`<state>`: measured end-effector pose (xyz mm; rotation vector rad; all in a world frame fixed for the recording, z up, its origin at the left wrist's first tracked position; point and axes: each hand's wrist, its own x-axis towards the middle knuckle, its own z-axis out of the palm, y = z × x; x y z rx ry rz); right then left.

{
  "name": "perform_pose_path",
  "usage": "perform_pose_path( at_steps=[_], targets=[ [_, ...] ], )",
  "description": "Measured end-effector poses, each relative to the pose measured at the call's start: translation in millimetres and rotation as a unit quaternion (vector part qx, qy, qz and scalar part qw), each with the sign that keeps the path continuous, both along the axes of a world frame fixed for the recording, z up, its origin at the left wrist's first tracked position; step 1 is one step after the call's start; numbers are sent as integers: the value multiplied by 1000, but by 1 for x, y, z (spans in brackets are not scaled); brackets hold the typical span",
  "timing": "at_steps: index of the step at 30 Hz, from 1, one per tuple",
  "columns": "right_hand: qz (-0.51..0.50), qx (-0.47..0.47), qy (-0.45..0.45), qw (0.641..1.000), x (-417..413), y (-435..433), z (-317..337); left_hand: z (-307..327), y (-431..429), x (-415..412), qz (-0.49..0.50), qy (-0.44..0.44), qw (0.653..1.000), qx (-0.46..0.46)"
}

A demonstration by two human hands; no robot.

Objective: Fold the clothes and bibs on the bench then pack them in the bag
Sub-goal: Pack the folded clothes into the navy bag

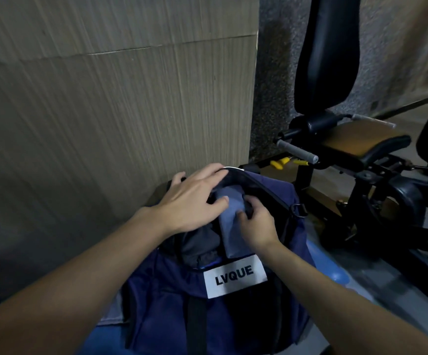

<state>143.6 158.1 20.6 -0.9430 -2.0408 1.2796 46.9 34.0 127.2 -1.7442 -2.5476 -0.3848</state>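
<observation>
A navy blue bag (172,298) with a white "LVQUE" label (235,275) lies open in front of me. A folded light blue cloth (229,226) stands half inside its opening, beside a dark folded garment (200,243). My left hand (192,201) rests flat on the far rim of the opening, thumb touching the blue cloth. Fingers curled, my right hand (255,224) grips the right edge of that cloth. Deeper contents of the bag are hidden.
A wood-grain panel (105,98) rises just behind the bag on the left. A black exercise machine (348,155) with a padded seat, grey handle and yellow pins stands to the right. Something blue (323,262) lies under the bag at the right.
</observation>
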Motion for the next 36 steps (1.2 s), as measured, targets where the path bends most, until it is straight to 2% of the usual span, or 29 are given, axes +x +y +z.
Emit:
perform_pose_path(
  at_steps=[3,7,8,10,12,14,16,20,23,30,36],
  targets=[
    [-25,-20,-46,998,-13,6,-10,1,-1,-6,-7,-2,1000,-5],
    [-36,18,-65,997,-13,2,-12,2,-1,-11,-14,-2,1000,1],
    [-34,52,-64,996,-11,-1,-11,2,-2,-11,-15,-3,1000,0],
    [-16,182,-64,981,-2,-10,-8,1,-2,-10,-18,-4,1000,-1],
    [24,335,-86,938,5,-16,-7,0,-3,-11,-21,-8,1000,2],
    [91,387,-129,909,7,-18,-9,0,-3,-10,-23,-8,1000,5],
    [135,362,-193,902,3,-12,-13,-1,-4,-9,-25,-11,1000,7],
    [141,293,-263,908,-14,9,-21,-1,-6,-8,-26,-10,1000,1],
    [163,228,-258,925,-19,19,-24,-1,-9,-11,-29,-12,1000,-1],
    [165,205,-242,934,-17,24,-30,-3,-11,-9,-38,-13,999,-7],
    [180,271,-219,920,-1,16,-29,-3,-12,-15,-49,7,999,-13]
  ],
)
